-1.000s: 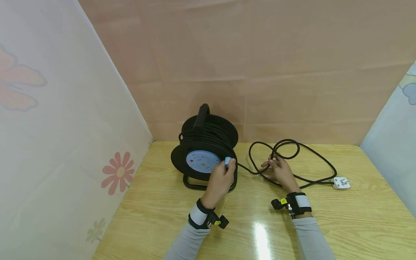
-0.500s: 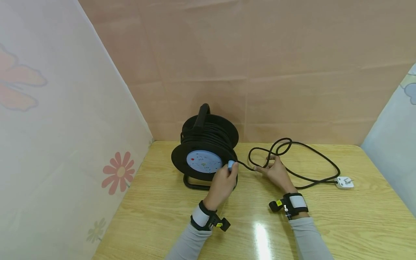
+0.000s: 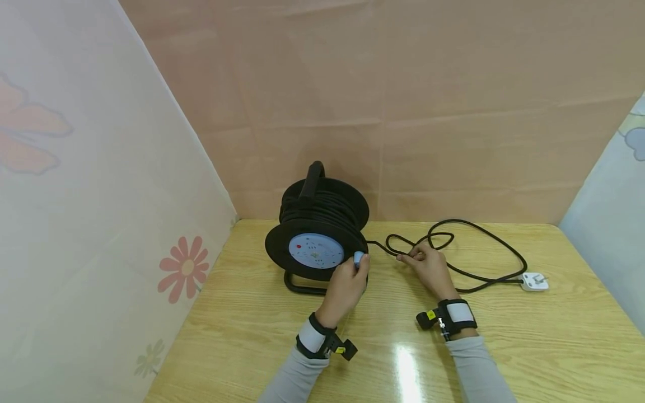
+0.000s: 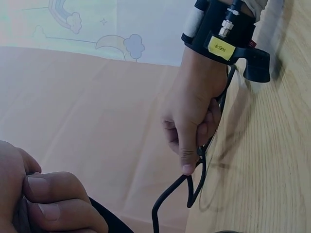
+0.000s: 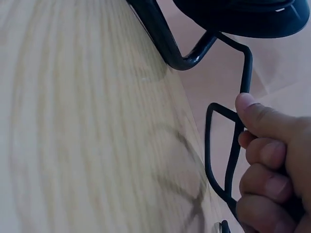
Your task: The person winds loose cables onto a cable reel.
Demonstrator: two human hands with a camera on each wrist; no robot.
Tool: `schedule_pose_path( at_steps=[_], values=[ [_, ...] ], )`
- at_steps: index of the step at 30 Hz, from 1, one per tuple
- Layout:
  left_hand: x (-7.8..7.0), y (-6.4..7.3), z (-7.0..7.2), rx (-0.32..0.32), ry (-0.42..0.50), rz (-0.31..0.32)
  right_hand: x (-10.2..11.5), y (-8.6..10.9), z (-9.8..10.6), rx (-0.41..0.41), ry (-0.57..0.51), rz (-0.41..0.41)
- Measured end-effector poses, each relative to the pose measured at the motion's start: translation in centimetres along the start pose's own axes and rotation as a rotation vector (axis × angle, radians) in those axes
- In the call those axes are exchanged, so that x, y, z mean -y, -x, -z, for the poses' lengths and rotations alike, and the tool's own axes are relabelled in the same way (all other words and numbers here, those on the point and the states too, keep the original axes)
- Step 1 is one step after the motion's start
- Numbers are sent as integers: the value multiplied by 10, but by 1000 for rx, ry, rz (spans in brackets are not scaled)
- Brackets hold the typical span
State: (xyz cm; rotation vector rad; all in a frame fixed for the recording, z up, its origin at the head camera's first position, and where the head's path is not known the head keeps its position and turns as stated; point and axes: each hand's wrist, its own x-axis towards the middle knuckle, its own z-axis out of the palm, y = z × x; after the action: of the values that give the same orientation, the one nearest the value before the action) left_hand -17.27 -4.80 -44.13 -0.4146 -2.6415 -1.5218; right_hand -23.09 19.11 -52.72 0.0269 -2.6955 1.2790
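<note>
A black cable reel with a pale blue socket panel stands at the back of the table, cable wound on its drum. My left hand grips the blue crank knob at the reel's right front edge; the left wrist view shows only curled fingers, the knob hidden. To the right, my right hand pinches the loose black cable between thumb and curled fingers, just off the reel. Beyond that hand the cable lies in loops, ending at a white plug.
The wooden table runs to a brown backdrop behind the reel. A pale flowered sheet bounds the left, another printed sheet the right. The reel's black tube foot rests on the table.
My right hand has shifted slightly left along the cable and now pinches it nearer the reel. The small cable loops have changed shape. My left hand and the knob have moved slightly down and right.
</note>
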Motion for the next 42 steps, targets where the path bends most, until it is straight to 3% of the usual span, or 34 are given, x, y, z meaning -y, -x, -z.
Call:
schedule_pose_path(
  at_steps=[6, 11, 16, 26, 34, 42],
  values=[
    [2, 1, -1, 16, 28, 15, 4, 1, 1, 18, -13, 77],
    [4, 2, -2, 22, 31, 22, 10, 0, 3, 47, 21, 65],
    [8, 3, -4, 31, 26, 29, 11, -1, 1, 90, 121, 39],
    [16, 7, -9, 24, 13, 38, 11, 0, -7, -110, 243, 216],
    [26, 8, -13, 37, 15, 54, 15, -2, -9, -85, 202, 239],
    [37, 11, -16, 47, 22, 93, 18, -1, -13, -101, 293, 278]
  ],
)
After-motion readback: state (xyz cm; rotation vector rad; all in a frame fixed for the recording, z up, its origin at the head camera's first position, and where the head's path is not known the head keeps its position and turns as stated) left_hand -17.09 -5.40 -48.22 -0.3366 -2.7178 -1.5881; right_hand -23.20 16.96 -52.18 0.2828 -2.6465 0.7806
